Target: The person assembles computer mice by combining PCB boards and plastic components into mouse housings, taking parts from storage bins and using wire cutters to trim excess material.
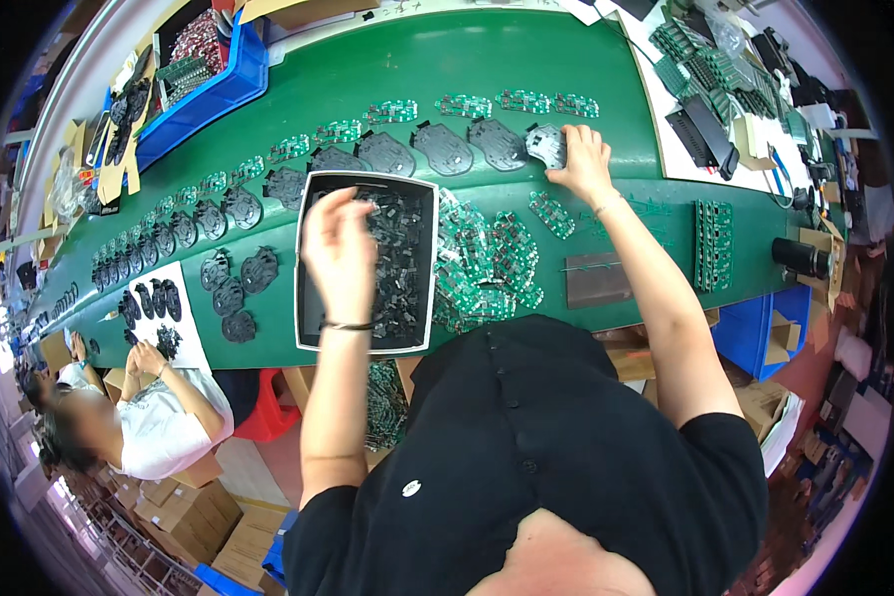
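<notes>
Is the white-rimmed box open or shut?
Open: small black parts show inside the box, below the left hand.

- Box (433, 268): open-topped, white-rimmed, upright.
- Small black parts (397, 268): loosely heaped inside the box.
- Pale grey shell (543, 147) (partly covered): right of the box, beyond its far edge.

Past the right fingers (572, 144), a row of circuit boards (523, 100) stands in the way, with open green tabletop (517, 50) farther out. The white-rimmed box (368, 176) walls in the space around the left fingers (338, 201).
</notes>
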`<state>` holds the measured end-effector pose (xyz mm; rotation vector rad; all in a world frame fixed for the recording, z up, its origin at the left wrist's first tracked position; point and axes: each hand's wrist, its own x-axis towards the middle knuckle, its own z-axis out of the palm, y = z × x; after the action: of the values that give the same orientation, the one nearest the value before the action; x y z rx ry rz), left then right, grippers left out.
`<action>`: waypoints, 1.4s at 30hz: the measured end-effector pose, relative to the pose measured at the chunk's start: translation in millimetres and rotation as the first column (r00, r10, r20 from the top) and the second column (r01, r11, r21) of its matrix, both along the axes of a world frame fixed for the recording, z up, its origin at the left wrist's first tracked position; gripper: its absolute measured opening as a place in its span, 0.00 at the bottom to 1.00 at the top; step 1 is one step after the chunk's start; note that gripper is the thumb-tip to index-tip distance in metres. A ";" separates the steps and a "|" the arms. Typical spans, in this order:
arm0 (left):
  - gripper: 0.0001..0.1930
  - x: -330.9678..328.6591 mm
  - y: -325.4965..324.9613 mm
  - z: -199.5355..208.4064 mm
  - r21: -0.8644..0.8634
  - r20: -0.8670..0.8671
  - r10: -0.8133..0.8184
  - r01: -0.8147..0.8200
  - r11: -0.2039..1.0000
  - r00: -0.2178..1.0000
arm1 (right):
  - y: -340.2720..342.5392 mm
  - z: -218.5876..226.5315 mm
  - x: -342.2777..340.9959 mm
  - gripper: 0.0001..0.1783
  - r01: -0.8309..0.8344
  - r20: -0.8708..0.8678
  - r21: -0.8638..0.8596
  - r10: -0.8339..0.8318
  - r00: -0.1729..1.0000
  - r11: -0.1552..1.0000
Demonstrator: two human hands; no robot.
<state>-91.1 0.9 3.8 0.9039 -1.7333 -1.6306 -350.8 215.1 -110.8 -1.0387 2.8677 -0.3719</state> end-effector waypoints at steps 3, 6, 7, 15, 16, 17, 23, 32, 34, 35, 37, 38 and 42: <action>0.09 60.9 -54.0 -3.2 -0.036 -0.012 0.242 -0.242 0.970 0.970 | -13.8 -28.2 -16.2 0.39 0.052 0.024 0.074 -0.054 0.998 0.996; 0.07 132.5 -97.2 -19.0 -0.149 0.102 0.388 -0.371 0.916 0.916 | -26.4 -32.6 -26.8 0.37 -0.007 0.018 0.183 0.004 1.000 0.983; 0.07 149.2 -115.5 -32.8 -0.215 0.175 0.433 -0.395 0.893 0.884 | -15.3 -45.9 -34.5 0.40 -0.002 -0.025 0.138 0.005 1.000 0.990; 0.14 213.4 -178.7 -109.0 -0.532 0.755 0.211 0.393 0.750 0.621 | -99.9 49.5 87.7 0.17 -0.222 0.282 -0.414 0.357 0.891 0.883; 0.18 198.2 -185.0 -107.4 -0.520 0.784 0.182 0.469 0.714 0.593 | -113.8 58.1 121.5 0.12 -0.377 0.251 -0.451 0.520 0.817 0.809; 0.23 184.9 -190.3 -104.1 -0.505 0.812 0.158 0.541 0.673 0.561 | -129.3 65.0 150.3 0.11 -0.550 0.275 -0.395 0.666 0.694 0.736; 0.26 144.9 -224.1 -115.9 -0.231 0.969 0.181 0.867 0.441 0.166 | -160.0 33.0 244.9 0.05 -0.790 0.135 0.004 0.782 0.608 0.613; 0.15 170.5 -258.8 -136.3 -0.159 0.953 -0.102 0.756 0.635 0.287 | -154.6 33.2 218.9 0.03 -0.584 0.303 -0.395 0.701 0.645 0.709; 0.15 183.2 -270.7 -135.1 -0.315 0.876 -0.104 0.721 0.618 0.471 | -157.2 36.4 213.5 0.04 -0.345 0.593 -0.468 0.579 0.560 0.813; 0.16 183.6 -270.6 -123.7 -0.416 0.821 -0.056 0.663 0.623 0.568 | -157.4 38.1 210.8 0.05 -0.183 0.758 -0.436 0.469 0.454 0.881; 0.17 187.8 -271.5 -91.8 -0.320 0.702 -0.094 0.431 0.844 0.706 | -159.0 38.1 204.9 0.06 -0.067 0.843 -0.424 0.421 0.334 0.903; 0.17 183.4 -265.0 -76.2 -0.259 0.630 -0.053 0.274 0.926 0.775 | -158.8 39.8 202.4 0.06 -0.026 0.881 -0.395 0.386 0.273 0.918; 0.11 161.8 -216.9 -2.3 0.126 0.148 0.019 -0.038 0.991 0.989 | -153.9 38.6 193.8 0.05 0.172 0.960 -0.254 0.269 -0.071 0.952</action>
<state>70.7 -216.0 1.5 1.1298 -1.7187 -1.7103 -157.0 61.2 -72.1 -0.3978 1.2775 -1.0571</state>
